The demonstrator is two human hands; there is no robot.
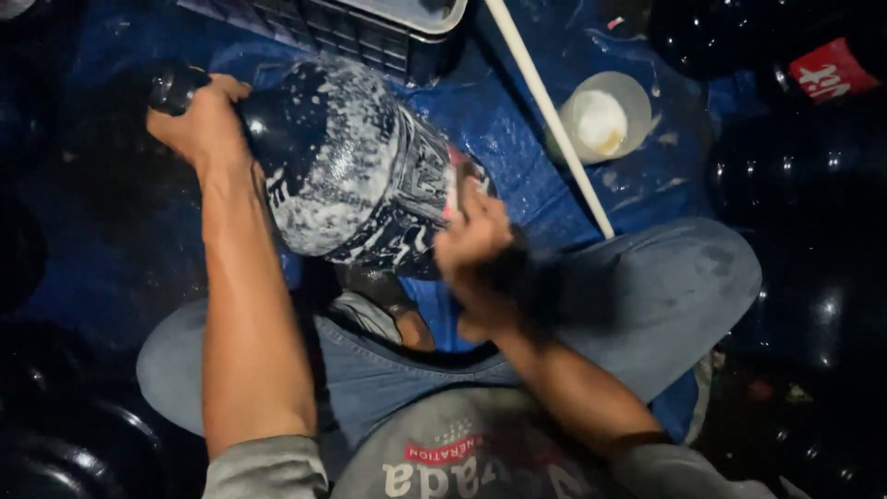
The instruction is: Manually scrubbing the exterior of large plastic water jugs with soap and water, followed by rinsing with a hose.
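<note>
A large dark plastic bottle [351,166], covered with white foam, is held tilted above the lap. Its neck is gripped by the closed left hand [199,120]. The right hand [480,249], blurred, is pressed against its base; whether it is spread cannot be told. A small white bowl [605,115] lies right of the bottle.

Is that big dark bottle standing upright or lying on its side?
Tipped on its side: the foam-covered bottle lies across the lap, the left hand gripping its neck, the blurred right hand at its base.
</note>
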